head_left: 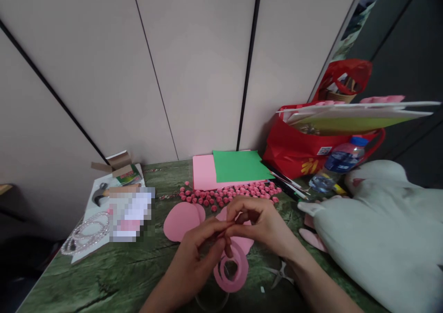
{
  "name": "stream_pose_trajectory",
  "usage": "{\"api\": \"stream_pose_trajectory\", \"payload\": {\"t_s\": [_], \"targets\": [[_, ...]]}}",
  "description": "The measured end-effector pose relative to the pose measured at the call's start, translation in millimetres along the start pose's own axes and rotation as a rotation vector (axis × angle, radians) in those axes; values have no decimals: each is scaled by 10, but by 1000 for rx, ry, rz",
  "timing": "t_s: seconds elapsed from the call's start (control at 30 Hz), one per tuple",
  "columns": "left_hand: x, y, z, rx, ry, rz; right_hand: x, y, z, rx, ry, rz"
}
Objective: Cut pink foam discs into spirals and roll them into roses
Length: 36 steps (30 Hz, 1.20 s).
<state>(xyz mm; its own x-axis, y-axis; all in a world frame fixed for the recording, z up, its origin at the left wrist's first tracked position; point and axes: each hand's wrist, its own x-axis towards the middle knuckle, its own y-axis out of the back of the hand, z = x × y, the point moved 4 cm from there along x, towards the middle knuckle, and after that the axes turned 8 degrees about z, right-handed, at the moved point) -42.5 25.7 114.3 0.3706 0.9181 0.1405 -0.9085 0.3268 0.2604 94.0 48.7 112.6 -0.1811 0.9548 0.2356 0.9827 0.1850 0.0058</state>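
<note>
While the left hand (188, 262) and right hand (268, 221) worked close together, each grip looked nearly closed, fingertips pinching a small pink piece (222, 233) that the fingers partly hid. It was above the counter (131, 276), beside the pink coil (242, 277). To my eye, thin stuff like that wanted a light pinch, steady wrists and small finger movements, lest it crease.
</note>
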Motion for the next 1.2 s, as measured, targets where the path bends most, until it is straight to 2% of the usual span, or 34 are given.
{"api": "stream_pose_trajectory", "payload": {"t_s": [0.1, 0.23, 0.33, 0.6, 0.73, 0.83, 0.97, 1.2], "targets": [[19, -17, -10, 45, -24, 7, -8, -14, 58, -12, -64, -14], [43, -36, 12, 86, -95, 71, -27, -95, 203, 94, -220, -143], [43, -46, 23, 111, -133, 126, -33, -150, 256, 162, -273, -208], [2, -59, 2, 227, -321, 252, -24, -153, 273, 272, -316, -257], [-1, -38, -16, 147, -280, 281, -18, -133, 273, 315, -300, -276], [18, 4, -44, 28, -173, 285, -9, -101, 195, 244, -224, -213], [48, 54, -61, -61, -51, 253, -19, -67, 2, -2, 40, -67], [42, 83, -69, -109, 34, 223, -80, -115, -141, -317, 391, 65]]}}
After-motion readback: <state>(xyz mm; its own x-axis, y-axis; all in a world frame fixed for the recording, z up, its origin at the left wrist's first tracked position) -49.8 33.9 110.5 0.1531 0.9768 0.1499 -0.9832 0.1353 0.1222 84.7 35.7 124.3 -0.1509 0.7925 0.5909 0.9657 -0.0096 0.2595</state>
